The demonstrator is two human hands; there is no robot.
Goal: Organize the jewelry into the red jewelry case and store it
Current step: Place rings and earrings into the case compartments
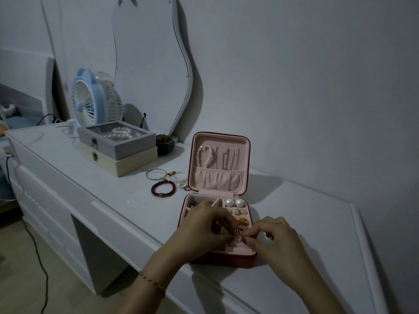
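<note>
Both hands over the front of the red jewelry case (226, 260), which I see sitting open on the white dresser top (95, 184), lid propped upright. Left hand (201, 232) is curled, fingertips pinched together on a small gold ring piece (238, 238). Right hand (274, 236) meets it from the other side, thumb and forefinger pinched on the same piece; red nail polish shows at the thumb. Exactly which compartment the piece sits over I can't tell, it's at the front row, partly hidden by fingers.

Just beyond the fingertips: a dark round charm (240, 231), then a gold item (241, 221), small pearl studs (238, 211), and two big pearl earrings (234, 203) in the back right compartment. Beyond the left hand's knuckles there's a tangle of chain in the back left compartment, mostly hidden. In the lid, beyond both hands, a pearl bracelet (205, 156) hangs on the hooks beside thin chains (229, 158), above a gathered pink pocket.

Beyond and to the left of the left hand, outside the case on the dresser: dark red bead bracelet (163, 189), silver bangle (156, 174), white bead bracelet (179, 177), a small ring (183, 186).

Further off to the left: grey glass-lid box (116, 141) with pearls inside, stacked on a wooden box (118, 160), blue fan (87, 99), wavy mirror (147, 64) leaning on the wall. Left wrist has a red string bracelet (153, 282); right hand wears a ring.
</note>
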